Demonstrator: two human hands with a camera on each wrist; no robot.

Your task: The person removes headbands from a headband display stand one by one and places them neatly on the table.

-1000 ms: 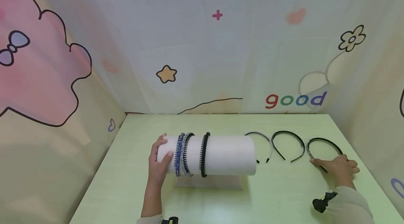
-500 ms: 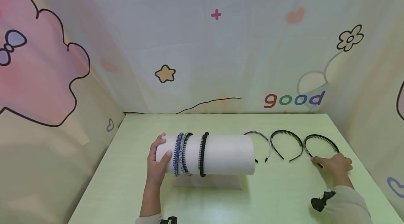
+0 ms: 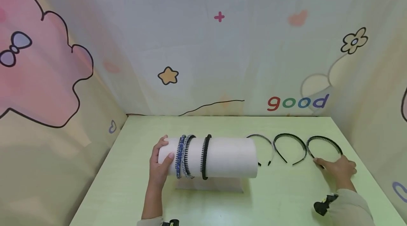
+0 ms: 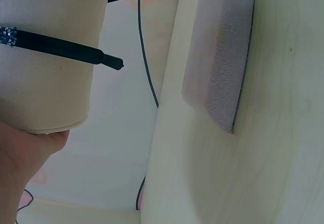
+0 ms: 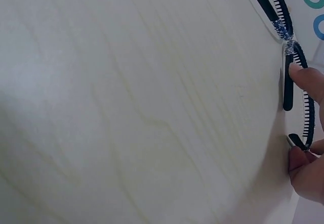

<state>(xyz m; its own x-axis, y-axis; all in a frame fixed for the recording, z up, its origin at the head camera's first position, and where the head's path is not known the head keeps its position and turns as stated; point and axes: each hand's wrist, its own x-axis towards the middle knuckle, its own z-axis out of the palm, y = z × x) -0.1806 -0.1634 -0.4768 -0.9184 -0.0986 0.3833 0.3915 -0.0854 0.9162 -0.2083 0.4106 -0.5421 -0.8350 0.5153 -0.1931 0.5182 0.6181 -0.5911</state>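
Observation:
My left hand [image 3: 160, 162] grips the left end of a white cylinder [image 3: 232, 157], thumb in front and fingers behind. Around the cylinder sit a blue glittery headband [image 3: 179, 157], a silver glittery one close beside it, and a black headband [image 3: 206, 157] nearer the middle. On the table's right side, my right hand [image 3: 339, 169] holds a black toothed headband [image 3: 332, 142] by its two legs, thumb on one and fingers on the other. In the right wrist view the thumb presses the near leg [image 5: 288, 95]. This headband lies flat, its side meeting the neighbouring headband.
A black headband [image 3: 287, 135] and a thinner headband [image 3: 262, 137] lie in a row left of my right hand; the cylinder partly hides the thinner one. A pale base [image 3: 210, 185] shows under the cylinder. Printed cloth walls enclose the light-green table [image 3: 127, 190].
My right hand has slid the rightmost headband left and slightly back, up against the middle one. My left hand keeps its grip on the cylinder's end. The head view shifts slightly.

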